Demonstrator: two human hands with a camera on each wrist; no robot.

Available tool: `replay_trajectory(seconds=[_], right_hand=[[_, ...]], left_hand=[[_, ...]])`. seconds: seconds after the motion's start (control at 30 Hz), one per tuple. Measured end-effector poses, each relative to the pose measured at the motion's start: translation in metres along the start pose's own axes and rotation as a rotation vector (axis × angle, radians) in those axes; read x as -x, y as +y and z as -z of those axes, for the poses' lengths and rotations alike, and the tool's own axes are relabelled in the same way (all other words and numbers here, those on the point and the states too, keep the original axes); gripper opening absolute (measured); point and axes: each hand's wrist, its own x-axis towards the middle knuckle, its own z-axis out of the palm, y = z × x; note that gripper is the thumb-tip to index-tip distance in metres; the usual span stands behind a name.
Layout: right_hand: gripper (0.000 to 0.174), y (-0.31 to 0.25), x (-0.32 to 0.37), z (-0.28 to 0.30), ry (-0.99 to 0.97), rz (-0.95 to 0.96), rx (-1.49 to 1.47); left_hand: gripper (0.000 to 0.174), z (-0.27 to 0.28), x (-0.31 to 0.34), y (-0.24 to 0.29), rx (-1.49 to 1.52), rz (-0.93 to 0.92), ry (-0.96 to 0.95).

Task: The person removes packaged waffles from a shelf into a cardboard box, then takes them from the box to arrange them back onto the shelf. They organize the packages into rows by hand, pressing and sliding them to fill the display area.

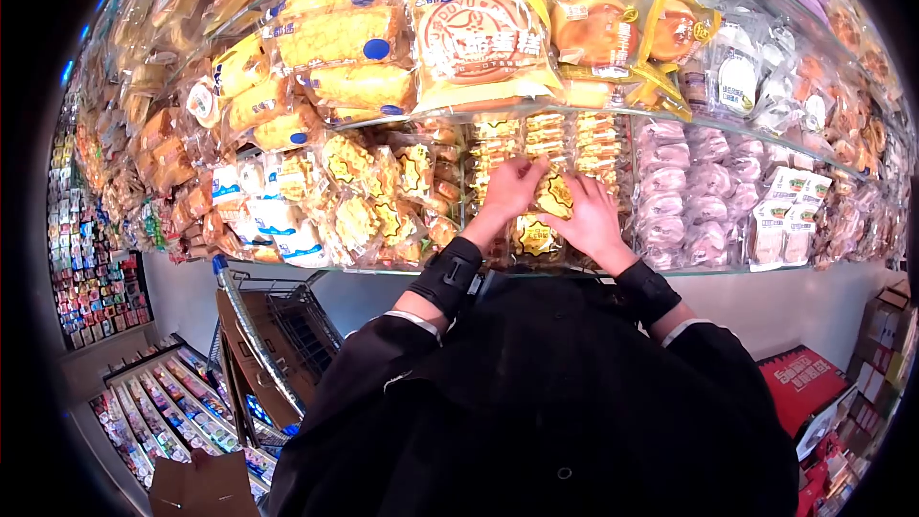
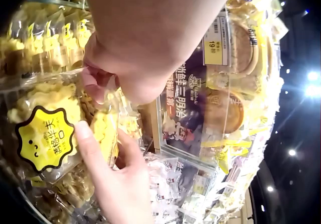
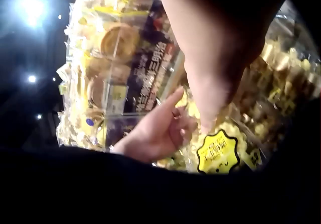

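Observation:
A clear packet of waffles point(image 1: 554, 195) with a yellow sun-shaped label is between both hands at the middle of the shelf. My left hand point(image 1: 509, 193) pinches the packet's upper left edge with curled fingers, also seen in the right wrist view. From the other side my right hand point(image 1: 592, 218) grips it, thumb and fingers around the packet in the left wrist view. Right below, another waffle packet point(image 2: 46, 138) lies flat, its label facing up. Rows of upright waffle packets point(image 1: 546, 134) stand behind the hands.
Other bagged waffles point(image 1: 356, 220) lie at the left, and pale purple buns point(image 1: 661, 196) at the right. A higher glass shelf bears large bags of cake point(image 1: 479, 33). Below left stands a shopping cart point(image 1: 287, 325); a red box point(image 1: 804, 383) is at lower right.

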Motion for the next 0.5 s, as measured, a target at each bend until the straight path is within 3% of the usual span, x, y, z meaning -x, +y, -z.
replay_trajectory(seconds=[0.07, 0.1, 0.13, 0.2, 0.23, 0.27, 0.33, 0.37, 0.4, 0.47, 0.5], right_hand=[[0.072, -0.003, -0.006, -0.003, -0.030, 0.054, 0.036], [0.066, -0.001, -0.012, -0.001, -0.160, -0.028, -0.059], [0.066, -0.003, -0.019, 0.005, -0.162, -0.030, -0.060], [0.059, -0.006, -0.033, 0.017, 0.078, 0.168, -0.004], [0.057, -0.005, -0.040, 0.019, 0.197, 0.265, 0.025], [0.057, -0.001, -0.048, 0.014, 0.194, 0.262, 0.023], [0.060, 0.007, -0.064, -0.001, 0.104, 0.275, 0.306], [0.059, 0.009, -0.064, -0.008, 0.075, 0.235, 0.340], [0.059, 0.012, -0.064, -0.014, 0.078, 0.236, 0.340], [0.057, 0.013, -0.062, -0.025, 0.130, 0.200, 0.353], [0.055, 0.016, -0.063, -0.031, 0.168, 0.205, 0.447]], left_hand=[[0.036, 0.002, -0.008, -0.010, -0.294, -0.188, -0.126], [0.034, 0.001, -0.012, -0.015, -0.207, -0.182, -0.116], [0.034, 0.002, -0.006, -0.006, -0.208, -0.180, -0.117], [0.030, 0.004, 0.010, 0.025, 0.341, -0.102, -0.008], [0.027, 0.000, 0.006, 0.025, 0.447, -0.084, 0.052], [0.027, 0.000, 0.003, 0.024, 0.446, -0.079, 0.051], [0.021, 0.005, 0.002, 0.029, -0.631, -0.233, 0.181], [0.019, 0.007, 0.016, 0.035, -0.658, -0.428, 0.335], [0.019, 0.010, 0.015, 0.035, -0.658, -0.431, 0.336], [0.029, 0.013, 0.011, 0.032, -0.893, -0.749, 0.247], [0.044, 0.012, 0.003, 0.024, -0.934, -0.919, 0.253]])
